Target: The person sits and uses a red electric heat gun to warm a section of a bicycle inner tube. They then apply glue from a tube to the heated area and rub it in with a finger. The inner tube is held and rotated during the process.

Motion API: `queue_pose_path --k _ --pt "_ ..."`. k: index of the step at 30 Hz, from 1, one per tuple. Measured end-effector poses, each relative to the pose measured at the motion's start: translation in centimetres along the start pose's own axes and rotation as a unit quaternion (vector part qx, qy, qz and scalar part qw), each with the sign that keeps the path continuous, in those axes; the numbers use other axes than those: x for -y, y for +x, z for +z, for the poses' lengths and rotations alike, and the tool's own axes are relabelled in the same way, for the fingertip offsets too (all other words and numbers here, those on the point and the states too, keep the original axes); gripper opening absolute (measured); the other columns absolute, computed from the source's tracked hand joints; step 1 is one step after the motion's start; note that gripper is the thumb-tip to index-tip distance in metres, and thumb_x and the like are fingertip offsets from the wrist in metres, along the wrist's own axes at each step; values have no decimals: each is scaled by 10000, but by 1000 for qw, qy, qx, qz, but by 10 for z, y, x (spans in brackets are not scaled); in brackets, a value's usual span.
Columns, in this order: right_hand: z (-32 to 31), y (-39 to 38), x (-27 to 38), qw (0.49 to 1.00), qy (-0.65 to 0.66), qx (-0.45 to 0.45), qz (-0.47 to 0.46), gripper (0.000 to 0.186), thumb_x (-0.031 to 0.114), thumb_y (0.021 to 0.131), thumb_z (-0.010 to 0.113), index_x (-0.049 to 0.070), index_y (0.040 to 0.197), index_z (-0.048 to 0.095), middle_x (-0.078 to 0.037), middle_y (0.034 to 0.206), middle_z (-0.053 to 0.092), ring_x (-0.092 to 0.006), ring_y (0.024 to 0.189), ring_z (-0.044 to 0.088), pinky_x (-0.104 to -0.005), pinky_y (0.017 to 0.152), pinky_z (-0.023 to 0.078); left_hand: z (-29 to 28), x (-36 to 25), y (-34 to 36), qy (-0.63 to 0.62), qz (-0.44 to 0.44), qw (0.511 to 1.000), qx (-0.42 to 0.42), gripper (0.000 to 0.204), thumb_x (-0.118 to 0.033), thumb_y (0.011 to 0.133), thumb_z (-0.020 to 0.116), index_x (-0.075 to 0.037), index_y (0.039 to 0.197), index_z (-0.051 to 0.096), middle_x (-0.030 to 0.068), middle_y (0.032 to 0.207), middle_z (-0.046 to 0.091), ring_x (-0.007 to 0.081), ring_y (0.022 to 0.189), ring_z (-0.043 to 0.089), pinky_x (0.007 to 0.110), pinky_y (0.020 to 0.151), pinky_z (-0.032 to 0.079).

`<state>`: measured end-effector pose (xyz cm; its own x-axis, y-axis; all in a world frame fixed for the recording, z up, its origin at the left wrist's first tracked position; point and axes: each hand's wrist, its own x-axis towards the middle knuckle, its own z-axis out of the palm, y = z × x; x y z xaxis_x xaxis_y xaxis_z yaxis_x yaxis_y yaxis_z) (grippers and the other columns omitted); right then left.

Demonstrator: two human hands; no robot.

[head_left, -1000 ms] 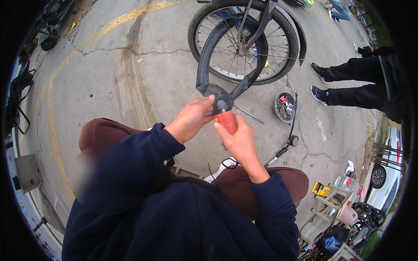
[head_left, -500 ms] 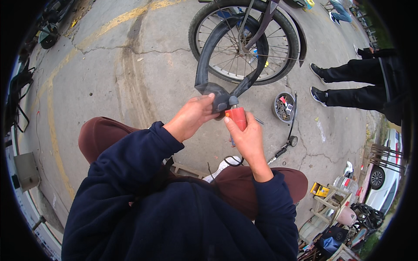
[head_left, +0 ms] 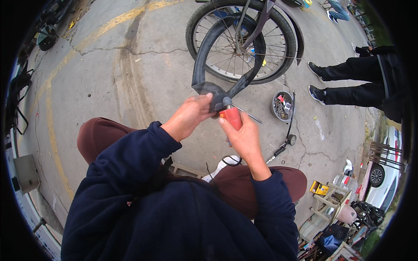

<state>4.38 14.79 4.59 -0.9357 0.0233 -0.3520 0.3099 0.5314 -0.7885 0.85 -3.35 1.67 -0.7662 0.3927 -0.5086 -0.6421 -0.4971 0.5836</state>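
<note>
- Because the tube (head_left: 200, 65) looks soft and floppy, the left hand (head_left: 190, 114) grasps its near end between thumb and fingers, presumably to give that part a firm backing.
- Wrapped round the red tool (head_left: 231, 117), the right hand (head_left: 244, 138) lays its thumb along the upper side, which likely helps steer the grey tip (head_left: 227, 101).
- That tip overlaps the tube just beside the left fingers (whether it presses or only hovers, I cannot tell).
- Directly ahead of both hands lies the tube: its near end is in the left hand's grasp, and the rest loops away from the person, in front of the wheel (head_left: 291, 43) as seen from above.
- To the right of the right hand, well apart from it, sit a bowl (head_left: 273, 107) of small parts and a gauge (head_left: 291, 139), probably set there for easy reach.
</note>
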Motion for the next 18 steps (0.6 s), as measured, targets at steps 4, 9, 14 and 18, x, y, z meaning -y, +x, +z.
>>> queue_pose_path --k 4,9,14,18 --pt "0 1 0 999 5 -39 -2 456 370 817 764 -32 982 622 -222 792 680 -372 743 689 -416 669 527 0 -1 -1 1 1 1000 -3 375 -265 1059 433 27 1259 558 154 1248 641 231 1185 601 381 1097 414" --pt "-1 1 0 999 -6 -31 -15 456 360 819 763 -39 988 621 -222 797 681 -373 748 689 -418 668 529 -1 -1 -1 -11 -3 1000 -3 375 -270 1061 431 23 1259 557 149 1249 640 232 1183 602 384 1089 423" --pt "-2 0 -1 1000 2 -4 -22 456 358 819 763 -40 989 620 -220 799 681 -371 753 691 -423 662 529 0 -2 0 -20 -6 1000 -6 374 -266 1062 426 26 1259 555 148 1247 638 238 1182 601 385 1083 432" --pt "-1 2 -2 1000 -16 -20 -13 448 349 835 753 -39 1012 617 -171 780 668 -291 684 667 -376 598 516 1 -2 -1 -11 -5 1000 -10 378 -267 1063 424 31 1253 559 152 1245 639 237 1180 602 386 1089 428"
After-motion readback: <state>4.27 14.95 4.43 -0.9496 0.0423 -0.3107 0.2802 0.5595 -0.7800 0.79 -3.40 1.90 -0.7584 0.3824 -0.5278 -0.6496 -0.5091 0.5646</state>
